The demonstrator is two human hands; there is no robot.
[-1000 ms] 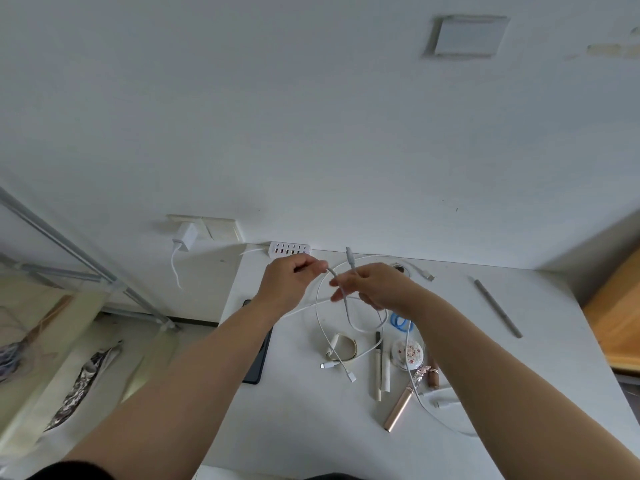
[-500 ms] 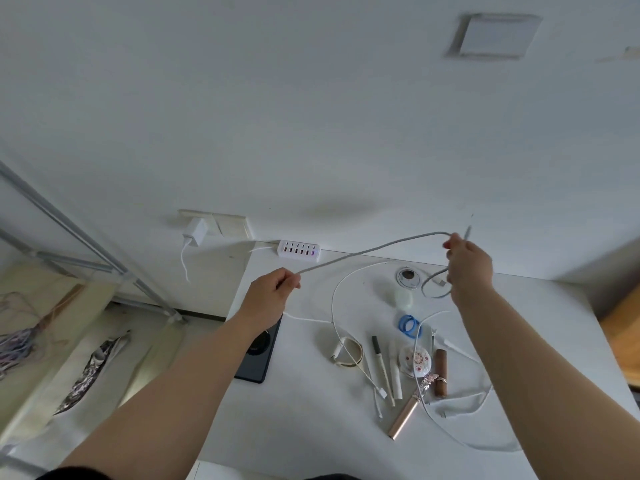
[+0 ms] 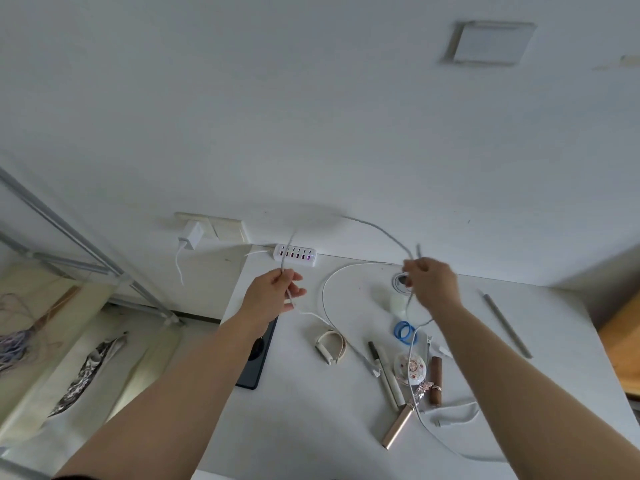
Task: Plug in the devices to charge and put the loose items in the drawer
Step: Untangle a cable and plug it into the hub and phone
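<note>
Pinching a grey cable (image 3: 377,226) between them, the left hand (image 3: 273,292) and right hand (image 3: 431,284) hold it arched above the white desk (image 3: 311,410), fingers closed on it. A multi-port charger (image 3: 295,255) sits at the desk's back-left corner; a dark phone (image 3: 258,355) lies along the left edge, pens (image 3: 382,372) nearer the middle.
</note>
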